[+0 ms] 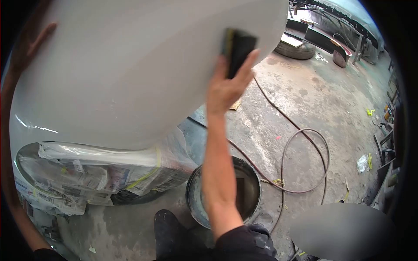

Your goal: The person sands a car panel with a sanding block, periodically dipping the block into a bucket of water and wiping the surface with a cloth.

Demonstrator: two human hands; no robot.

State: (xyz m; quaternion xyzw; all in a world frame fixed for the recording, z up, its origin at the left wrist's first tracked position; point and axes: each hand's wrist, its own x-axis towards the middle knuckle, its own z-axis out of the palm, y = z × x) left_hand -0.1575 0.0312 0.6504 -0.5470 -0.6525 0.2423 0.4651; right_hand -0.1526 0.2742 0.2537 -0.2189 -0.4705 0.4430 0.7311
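My right hand (226, 89) presses a dark sanding block (238, 51) flat against the white car body panel (130, 74), near the panel's right edge. My left hand (32, 43) rests open on the same panel at the far upper left, fingers spread against the surface. Below the panel, the wheel (87, 178) is wrapped in newspaper and yellow masking tape.
A round metal bucket of water (250, 174) stands on the concrete floor beneath my right forearm. A thin brown hose (300, 143) loops across the floor to the right. A tyre (296, 50) and metal parts lie at the back. My dark shoe (167, 228) is near the bucket.
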